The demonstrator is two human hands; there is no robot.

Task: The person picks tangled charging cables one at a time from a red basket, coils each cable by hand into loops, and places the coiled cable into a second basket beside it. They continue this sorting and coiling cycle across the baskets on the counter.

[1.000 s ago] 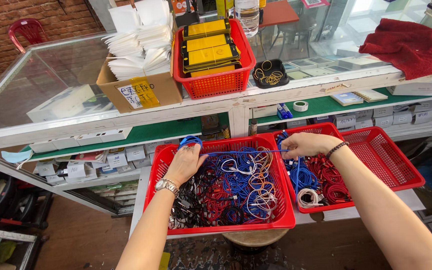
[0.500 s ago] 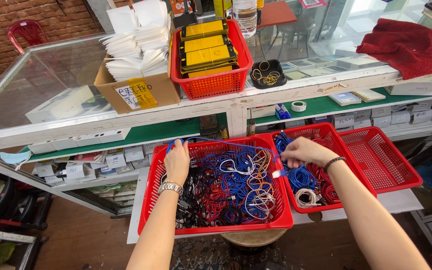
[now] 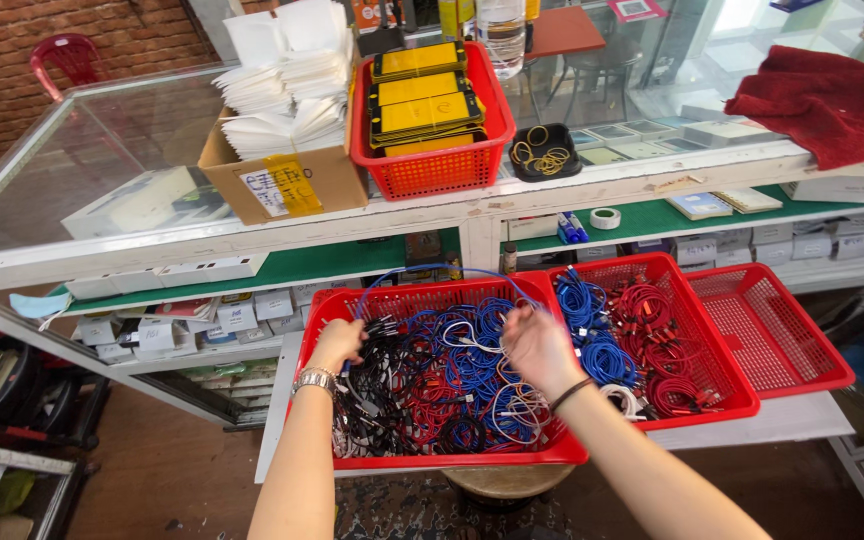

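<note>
A red basket (image 3: 452,462) in front of me is full of tangled blue, black, red and white cables (image 3: 452,385). My left hand (image 3: 336,345), a watch on its wrist, is closed on cables at the basket's left side. My right hand (image 3: 537,347) hovers over the basket's right part, fingers pinched on a cable. A thin blue cable (image 3: 432,268) arcs from one hand to the other over the basket's back rim. A second red basket (image 3: 730,406) to the right holds coiled blue and red cables (image 3: 602,355). A third red basket (image 3: 772,335) further right holds nothing.
Behind stands a glass counter (image 3: 102,170) with a cardboard box of white packets (image 3: 282,180), a red basket of yellow packs (image 3: 432,165), a black dish of rubber bands (image 3: 542,155) and a red cloth (image 3: 832,105). A tape roll (image 3: 605,217) lies on the green shelf. A stool (image 3: 497,485) is below the baskets.
My right hand has moved left from the middle basket to over the left basket. The blue cable, earlier stretched low between my hands, now loops up slack. My left hand has dropped slightly lower.
</note>
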